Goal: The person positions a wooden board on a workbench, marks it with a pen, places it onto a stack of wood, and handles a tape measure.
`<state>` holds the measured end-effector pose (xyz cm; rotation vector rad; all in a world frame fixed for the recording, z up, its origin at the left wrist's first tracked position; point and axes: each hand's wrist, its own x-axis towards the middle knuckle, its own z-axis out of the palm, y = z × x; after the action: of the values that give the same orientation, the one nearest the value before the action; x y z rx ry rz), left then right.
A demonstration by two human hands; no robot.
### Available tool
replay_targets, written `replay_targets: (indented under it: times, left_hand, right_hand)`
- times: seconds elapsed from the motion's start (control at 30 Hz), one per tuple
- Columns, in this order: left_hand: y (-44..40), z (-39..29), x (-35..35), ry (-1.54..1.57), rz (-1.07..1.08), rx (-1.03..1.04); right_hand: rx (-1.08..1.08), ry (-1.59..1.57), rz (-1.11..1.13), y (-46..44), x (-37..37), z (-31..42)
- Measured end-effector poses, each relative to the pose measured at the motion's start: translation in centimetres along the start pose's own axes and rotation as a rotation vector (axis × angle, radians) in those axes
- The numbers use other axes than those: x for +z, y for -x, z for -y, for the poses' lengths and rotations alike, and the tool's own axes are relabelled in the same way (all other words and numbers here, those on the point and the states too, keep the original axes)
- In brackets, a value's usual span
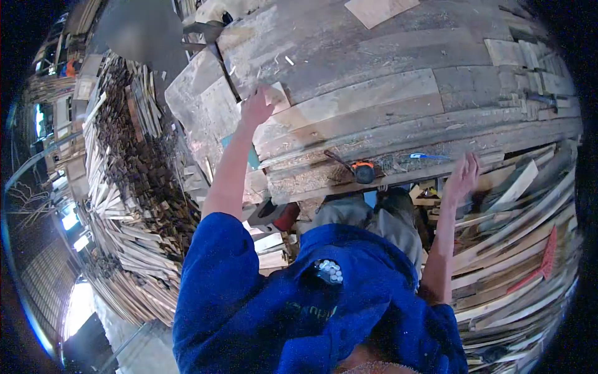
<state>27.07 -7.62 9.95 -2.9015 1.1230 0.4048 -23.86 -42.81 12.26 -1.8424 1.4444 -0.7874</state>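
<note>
At the left end of the workbench, my left hand [256,108] is closed over a short, pale piece of wood [278,97], which shows on both sides of the hand. Just right of that piece, a long flat board [374,95] lies along the bench. My right hand [462,177] hangs above the bench's front edge with fingers stretched out, slightly blurred, holding nothing. Between the two hands, an orange and black tape measure [363,171] rests near the front edge. A blue and white pen-like item [428,156] is to its right, nearest my right hand.
Wood scraps and sawdust cover parts of the workbench [336,47]. A thin board [381,9] lies at the far side. Stacked wood strips [140,187] fill the left, and more strips [517,230] lie at right beside a red angled tool [541,265].
</note>
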Motion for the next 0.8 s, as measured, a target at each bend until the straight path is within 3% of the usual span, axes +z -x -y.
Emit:
replay_targets:
  times: [0.1, 0.13, 0.17, 0.2, 0.23, 0.3, 0.37, 0.43, 0.53, 0.6, 0.7, 0.8]
  left_hand:
    - [-0.2, -0.7, -3.0, 0.070, -0.019, -0.032]
    - [-0.4, -1.2, -4.8, 0.132, 0.105, -0.075]
    - [-0.6, -0.8, -5.5, 0.192, 0.228, -0.118]
    - [-0.4, 1.1, -3.4, 0.134, 0.052, 0.099]
    - [-0.1, 0.3, -5.0, 0.137, 0.049, 0.104]
    - [0.7, -3.3, -9.5, 0.329, 0.311, 0.076]
    - [1.8, -4.6, -8.7, 0.523, 0.366, 0.110]
    - [4.9, -10.7, -13.7, 0.612, 0.505, 0.086]
    - [7.3, -13.5, -10.5, 1.055, 0.484, 0.236]
    - [8.1, -15.4, -10.7, 1.007, 0.503, 0.169]
    - [8.8, -15.9, -9.3, 0.921, 0.484, 0.091]
    - [10.3, -17.8, -9.0, 1.231, 0.354, -0.042]
  right_hand:
    - [0.013, -0.071, 0.113, 1.5, 1.9, 4.7]
    - [0.130, -0.297, 0.232, 2.0, 3.0, 5.9]
    - [0.125, -0.298, 0.233, 2.5, 4.2, 6.9]
    - [0.095, -0.266, 0.331, 3.2, 5.6, 7.8]
    - [0.067, -0.230, 0.424, 3.9, 6.9, 8.7]
    - [-0.199, -0.284, 0.481, 5.6, 10.0, 10.5]
    - [-0.066, -0.251, 0.667, 6.0, 10.3, 18.2]
    - [-0.179, -0.260, 0.710, 6.1, 13.6, 20.0]
    - [-0.218, -0.310, 0.784, 5.7, 15.3, 23.5]
    - [-0.333, -0.118, 0.982, 5.3, 15.8, 24.6]
    - [-0.379, -0.173, 1.001, 5.6, 16.4, 23.6]
    - [-0.339, -0.192, 1.086, 5.4, 16.4, 23.1]
